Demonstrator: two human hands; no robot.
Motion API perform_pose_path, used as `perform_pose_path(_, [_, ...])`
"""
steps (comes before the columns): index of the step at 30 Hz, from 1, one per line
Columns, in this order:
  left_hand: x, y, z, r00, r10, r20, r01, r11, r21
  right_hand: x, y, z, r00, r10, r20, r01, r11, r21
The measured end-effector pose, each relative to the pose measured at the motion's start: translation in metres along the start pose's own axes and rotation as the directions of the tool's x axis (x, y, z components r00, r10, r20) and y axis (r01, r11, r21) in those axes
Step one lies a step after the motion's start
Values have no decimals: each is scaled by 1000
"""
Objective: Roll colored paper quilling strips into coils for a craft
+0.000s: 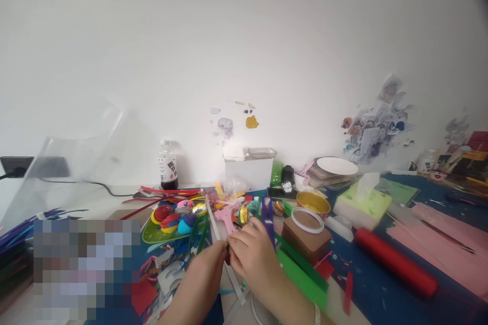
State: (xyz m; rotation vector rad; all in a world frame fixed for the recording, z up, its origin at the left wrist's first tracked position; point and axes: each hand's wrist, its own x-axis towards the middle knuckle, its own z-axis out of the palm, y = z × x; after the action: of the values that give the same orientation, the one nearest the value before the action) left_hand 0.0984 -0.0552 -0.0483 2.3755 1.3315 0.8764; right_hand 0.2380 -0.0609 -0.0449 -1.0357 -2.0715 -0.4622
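My left hand (204,277) and my right hand (251,254) meet low in the middle of the view, fingertips pinched together on something small that I cannot make out. A white paper strip (224,259) runs under them. Just beyond the fingers lie a pink glue gun (224,216), a gold foil cup (243,215) and purple strips (269,218). A green strip (301,274) lies right of my right hand.
A green tray (152,233) of coloured paper balls sits to the left. A brown box with a white ring (307,236), a gold bowl (313,202), a tissue pack (362,203), a red roll (396,263), pink sheets (438,238), a bottle (168,165) and a white box (247,172) stand around.
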Motion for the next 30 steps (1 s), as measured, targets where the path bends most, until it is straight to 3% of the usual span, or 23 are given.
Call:
perform_pose_path(10, [0,-1,-3,999,-47,22,50,978,-201,5,8,-11,995,65,-77,-64,998,16])
perform_pose_path(16, [2,0,-11,981,-196,9,189,929,-318,3,44,-30,927,303,-221,-341,926,-163])
perform_pose_path(20, [5,-8,-12,965,-261,-29,233,903,-361,-4,73,-34,909,337,-244,-405,852,-331])
perform_pose_path(23, [6,-12,-13,966,-253,-53,219,909,-354,-8,87,-31,905,336,-259,-414,835,-363])
perform_pose_path(27, [6,-11,-15,962,-263,-68,224,909,-352,-6,86,-31,918,369,-145,-395,881,-258])
perform_pose_path(30, [6,-9,-15,955,-288,-67,239,884,-401,-5,72,-34,945,303,122,-301,953,-39])
